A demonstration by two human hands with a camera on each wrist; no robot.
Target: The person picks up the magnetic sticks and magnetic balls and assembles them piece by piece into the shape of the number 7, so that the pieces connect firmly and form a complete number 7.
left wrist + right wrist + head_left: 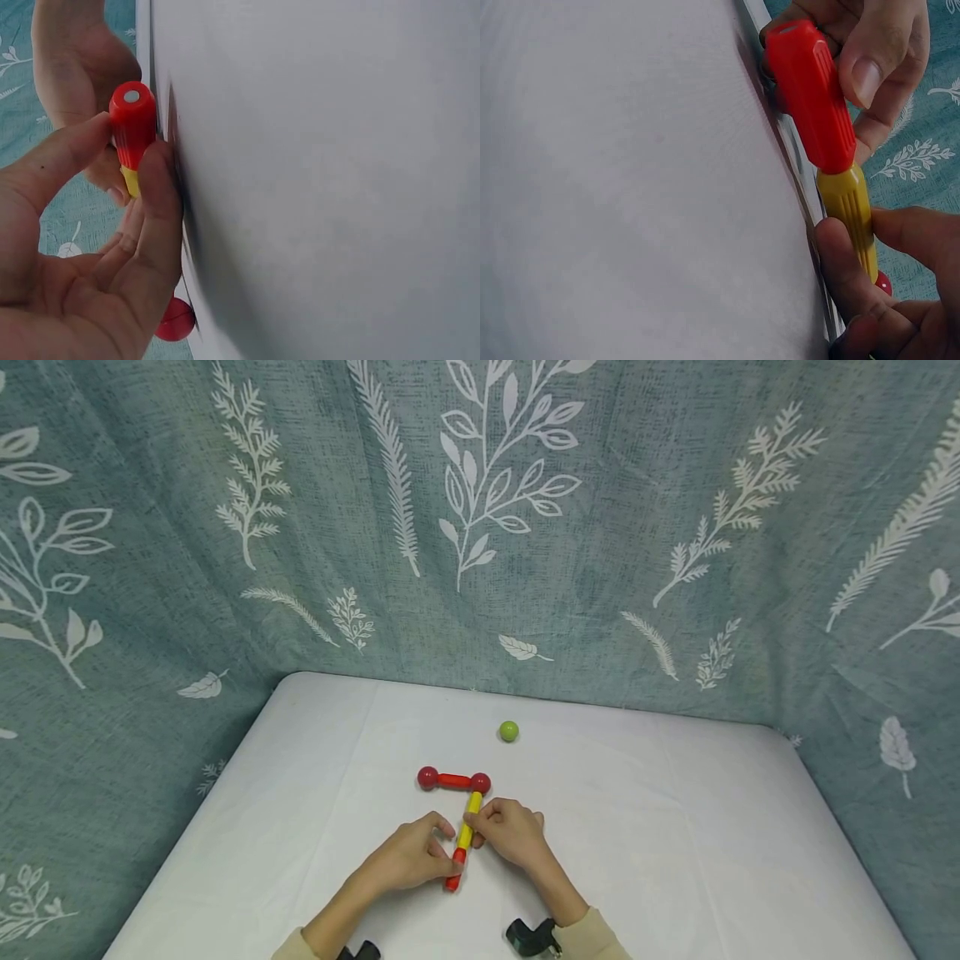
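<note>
My left hand (411, 853) pinches a ridged red magnetic rod (136, 124) between thumb and finger; a small silver disc shows at its near end. Beyond it, end to end, lies a yellow magnetic rod (847, 206), which my right hand (513, 832) pinches between thumb and finger. Whether the yellow stretch is one rod or two I cannot tell. At its far end it meets a dark red ball (481, 783). From that ball a second red rod (454, 781) runs left to another dark red ball (427, 777).
A green ball (509, 731) lies farther back on the white table (637, 802). Blue-green cloth (585, 577) with white leaf prints hangs behind and beside the table. Black wrist devices (531, 937) show near the front, by the beige sleeves.
</note>
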